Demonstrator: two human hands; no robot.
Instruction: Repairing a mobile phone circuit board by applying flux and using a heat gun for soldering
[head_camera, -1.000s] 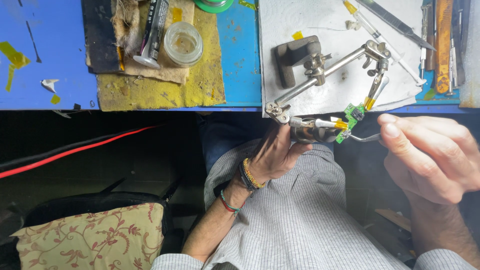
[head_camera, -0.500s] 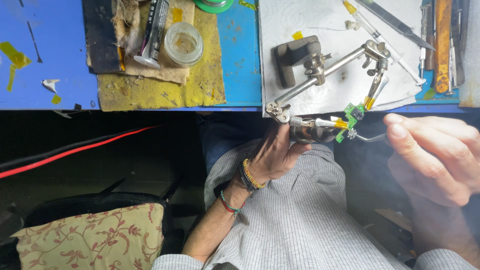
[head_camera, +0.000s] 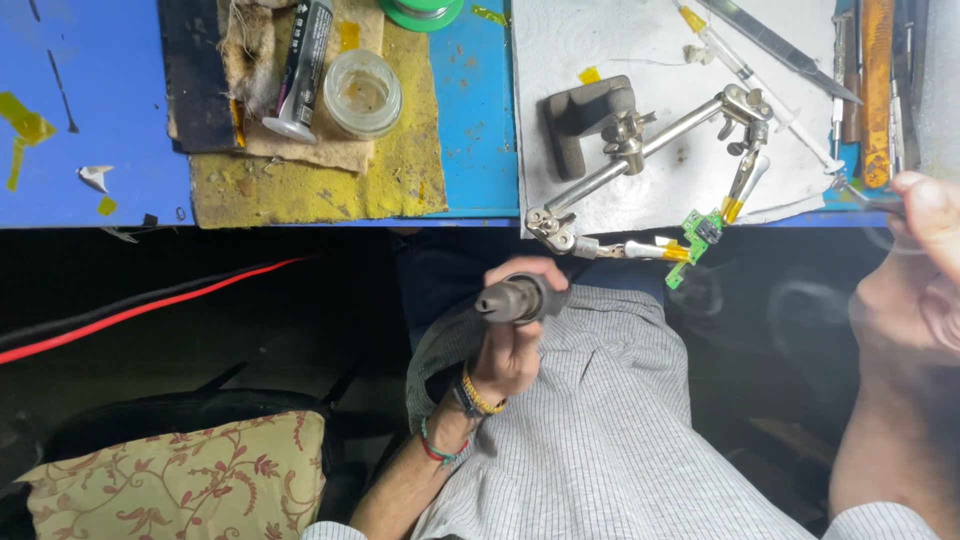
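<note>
Hands: left (head_camera: 510, 345) grips a grey cylindrical tool handle (head_camera: 515, 298), right (head_camera: 915, 270) pinches thin metal tweezers (head_camera: 862, 197).

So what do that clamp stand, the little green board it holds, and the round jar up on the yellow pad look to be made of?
Clamp stand: bare metal, apparently; silvery, shiny rod and clips on a dull grey block base.
Green board: looks like a rigid circuit board with a green coat and tiny parts; yellow tape sits beside it.
Round jar: clear glass or plastic, glossy rim; which one is unclear.

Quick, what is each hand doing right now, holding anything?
Left hand: closed around a dark tool handle.
Right hand: fingers pinch a thin metal tool near the table edge; what kind cannot be told.
</note>
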